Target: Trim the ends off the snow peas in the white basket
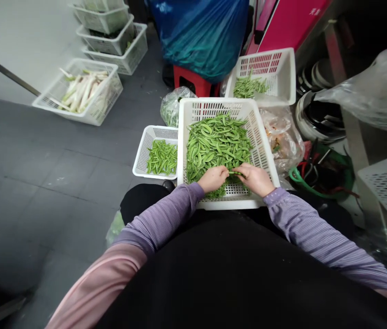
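L hand (pixel 213 179) & R hand (pixel 253 179) both pinch one snow pea pod (pixel 234 172) over lg white basket (pixel 260 146): heaped pods (pixel 217 141), much left; sm basket (pixel 152 137) alongside holds lesser pile (pixel 162 157).

A white plastic basket of peeled white radishes (pixel 83 91) sits on the grey tile floor (pixel 42 169), below stacked white baskets (pixel 111 41), well left of a red stool (pixel 190 80).

Green snow peas (pixel 216 141), loosely heaped
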A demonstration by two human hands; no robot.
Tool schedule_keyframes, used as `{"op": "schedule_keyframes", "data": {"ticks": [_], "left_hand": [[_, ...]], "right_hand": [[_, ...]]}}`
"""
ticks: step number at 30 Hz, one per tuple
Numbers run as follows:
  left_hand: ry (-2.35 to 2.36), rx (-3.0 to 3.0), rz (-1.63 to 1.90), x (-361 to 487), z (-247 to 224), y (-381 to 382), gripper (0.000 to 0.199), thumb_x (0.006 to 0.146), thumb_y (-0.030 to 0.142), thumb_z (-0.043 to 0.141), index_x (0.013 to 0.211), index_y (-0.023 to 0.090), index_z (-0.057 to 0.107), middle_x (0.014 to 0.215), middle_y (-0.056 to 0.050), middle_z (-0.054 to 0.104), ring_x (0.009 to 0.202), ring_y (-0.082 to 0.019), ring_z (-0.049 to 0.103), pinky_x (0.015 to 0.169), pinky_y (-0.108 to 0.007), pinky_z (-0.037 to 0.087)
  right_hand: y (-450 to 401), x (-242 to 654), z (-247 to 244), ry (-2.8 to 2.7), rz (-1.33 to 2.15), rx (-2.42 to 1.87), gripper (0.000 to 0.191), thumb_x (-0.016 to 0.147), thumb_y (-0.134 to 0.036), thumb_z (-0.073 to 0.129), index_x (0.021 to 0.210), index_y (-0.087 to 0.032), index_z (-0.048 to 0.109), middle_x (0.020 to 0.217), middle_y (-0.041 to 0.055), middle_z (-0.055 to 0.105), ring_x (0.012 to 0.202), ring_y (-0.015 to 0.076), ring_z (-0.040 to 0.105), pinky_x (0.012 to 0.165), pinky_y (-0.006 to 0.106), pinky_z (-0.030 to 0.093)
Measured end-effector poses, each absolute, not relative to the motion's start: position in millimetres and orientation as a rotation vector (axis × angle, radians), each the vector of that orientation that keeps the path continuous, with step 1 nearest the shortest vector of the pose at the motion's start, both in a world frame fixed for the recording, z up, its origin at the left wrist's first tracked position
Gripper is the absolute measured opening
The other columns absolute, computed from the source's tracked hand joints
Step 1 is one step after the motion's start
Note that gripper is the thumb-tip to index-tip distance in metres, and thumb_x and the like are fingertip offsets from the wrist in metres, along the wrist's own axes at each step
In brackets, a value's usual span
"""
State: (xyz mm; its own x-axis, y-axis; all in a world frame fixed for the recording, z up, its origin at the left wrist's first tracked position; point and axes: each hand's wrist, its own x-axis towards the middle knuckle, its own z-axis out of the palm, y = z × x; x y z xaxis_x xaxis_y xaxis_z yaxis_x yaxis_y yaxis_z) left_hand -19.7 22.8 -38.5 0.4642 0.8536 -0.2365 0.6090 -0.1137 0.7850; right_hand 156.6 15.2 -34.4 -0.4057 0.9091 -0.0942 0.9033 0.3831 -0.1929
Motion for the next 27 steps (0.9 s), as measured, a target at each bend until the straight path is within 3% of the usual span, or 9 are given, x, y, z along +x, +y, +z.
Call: {"op": "schedule_keyframes", "data": {"ticks": [4, 8, 10, 13, 15, 18, 20, 23, 27], "left_hand": [[1.132, 1.878, 0.409, -18.8, -29.7, 16.0, 0.021, 0.082, 0.017, 0.037, 0.073, 0.013, 0.056, 0.060, 0.002, 0.055, 0.057, -0.008, 0.049, 0.064, -0.019, 0.041], [1.115, 1.937, 0.425, -20.1, -30.1, 11.8, 0.026, 0.084, 0.019, 0.032, 0.079, 0.012, 0.057, 0.066, 0.000, 0.058, 0.061, -0.008, 0.050, 0.063, -0.019, 0.042], [1.141, 1.999, 0.207, -22.4, -38.5, 10.7, 0.026, 0.083, 0.018, 0.033, 0.082, 0.012, 0.058, 0.072, -0.003, 0.060, 0.067, -0.010, 0.054, 0.065, -0.020, 0.043], [1.217, 2.068, -0.221, -27.6, -54.2, 7.7, 0.015, 0.073, 0.010, 0.046, 0.078, 0.009, 0.061, 0.078, -0.010, 0.061, 0.077, -0.017, 0.058, 0.070, -0.025, 0.044], [1.237, 2.077, -0.244, -29.7, -58.2, 5.3, 0.022, 0.066, 0.007, 0.052, 0.087, 0.008, 0.061, 0.088, -0.013, 0.061, 0.081, -0.020, 0.058, 0.072, -0.027, 0.045], [1.153, 1.974, 0.109, -27.8, -47.9, 3.9, 0.041, 0.071, 0.016, 0.053, 0.111, 0.013, 0.050, 0.102, -0.009, 0.057, 0.079, -0.014, 0.058, 0.070, -0.024, 0.046], [1.040, 1.782, 0.253, -24.7, -34.5, 4.3, 0.036, 0.079, 0.025, 0.045, 0.114, 0.015, 0.047, 0.094, -0.004, 0.058, 0.064, -0.008, 0.055, 0.059, -0.021, 0.046], [0.911, 1.588, 0.269, -23.3, -16.1, 5.1, 0.023, 0.083, 0.022, 0.034, 0.088, 0.011, 0.054, 0.069, 0.001, 0.054, 0.046, -0.003, 0.044, 0.046, -0.016, 0.039], [0.668, 1.467, 0.122, -31.1, -4.5, 4.5, 0.017, 0.078, 0.019, 0.040, 0.064, 0.013, 0.048, 0.050, 0.006, 0.041, 0.041, -0.002, 0.037, 0.041, -0.014, 0.032]], "right_hand": [[1.6, 154.6, -28.9, -2.455, 0.456, -1.646, 0.024, 0.080, -0.021, 0.047, 0.094, -0.021, 0.066, 0.091, 0.0061, 0.064, 0.080, 0.0182, 0.058, 0.066, 0.027, 0.041], [-10.6, 147.2, -27.9, -2.002, 0.776, -1.515, 0.016, 0.074, -0.029, 0.055, 0.080, -0.018, 0.065, 0.081, 0.0055, 0.064, 0.076, 0.0179, 0.057, 0.070, 0.030, 0.043], [-15.7, 144.0, -24.2, -1.678, 0.931, -1.523, 0.020, 0.071, -0.035, 0.058, 0.077, -0.017, 0.063, 0.067, 0.0027, 0.059, 0.061, 0.0150, 0.053, 0.058, 0.028, 0.043], [-18.7, 145.1, -14.1, -1.230, 1.110, -1.520, 0.027, 0.070, -0.042, 0.058, 0.081, -0.018, 0.060, 0.050, -0.0046, 0.043, 0.040, 0.0085, 0.034, 0.039, 0.023, 0.028], [-18.6, 147.9, -7.6, -1.079, 1.182, -1.484, 0.027, 0.068, -0.042, 0.060, 0.080, -0.019, 0.058, 0.047, -0.0065, 0.037, 0.037, 0.0068, 0.028, 0.036, 0.022, 0.020], [-20.7, 147.1, -2.9, -1.042, 1.276, -1.480, 0.028, 0.064, -0.041, 0.065, 0.077, -0.018, 0.056, 0.045, -0.0072, 0.036, 0.036, 0.0060, 0.027, 0.036, 0.021, 0.017], [-24.0, 142.9, -2.7, -1.029, 1.325, -1.485, 0.030, 0.062, -0.042, 0.066, 0.076, -0.018, 0.056, 0.045, -0.0073, 0.037, 0.036, 0.0056, 0.028, 0.036, 0.021, 0.017], [-26.9, 142.2, -4.8, -1.017, 1.421, -1.463, 0.033, 0.060, -0.042, 0.068, 0.078, -0.018, 0.055, 0.046, -0.0075, 0.037, 0.037, 0.0058, 0.028, 0.035, 0.020, 0.016], [-20.1, 163.3, -15.2, -0.987, 1.793, -1.381, 0.042, 0.059, -0.055, 0.063, 0.079, -0.019, 0.054, 0.045, -0.0092, 0.029, 0.035, 0.0049, 0.020, 0.034, 0.020, 0.013]]}}
